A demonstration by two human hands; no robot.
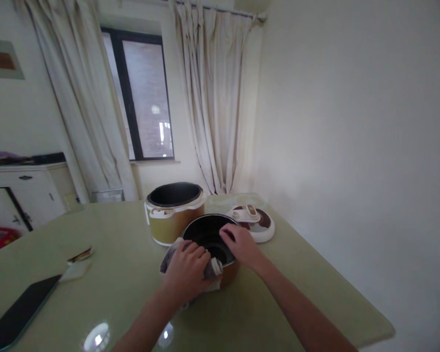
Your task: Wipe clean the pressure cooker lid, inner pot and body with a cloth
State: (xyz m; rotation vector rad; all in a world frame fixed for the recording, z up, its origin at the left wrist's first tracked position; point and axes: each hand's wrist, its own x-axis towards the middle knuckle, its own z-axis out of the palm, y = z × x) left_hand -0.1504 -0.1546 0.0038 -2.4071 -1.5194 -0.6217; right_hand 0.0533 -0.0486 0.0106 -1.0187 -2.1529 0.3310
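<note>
Your 2 bare hands at a round pot (231, 275) above the near-middle of the table (121, 264), in front of the cooker body (178, 222). Your left forearm rises from the lower edge of view, angled inward; the back of your left hand (191, 266) faces up, its fingers bent and clamped on a crumpled cloth (217, 267) at the pot's near-left rim. Your right forearm slants in from the lower right, and your right hand (241, 244) bends over the right rim, thumb and forefinger curved above the opening; you cannot tell from this angle whether these fingers pinch the wall.

The pot has a dark, glossy interior, a thin pale rim and a brownish outer wall; its base is partly hidden. The cloth is soft, grey and whitish, in loose folds. The cooker body, a rounded drum with a yellow-green to brown shell, white trim and a black cavity, stands just behind and left. The oval lid (267, 229), white-edged with a brown top, lies behind your right hand. The table is smooth, pale green and reflective; a flat dark panel (22, 310) lies at left.
</note>
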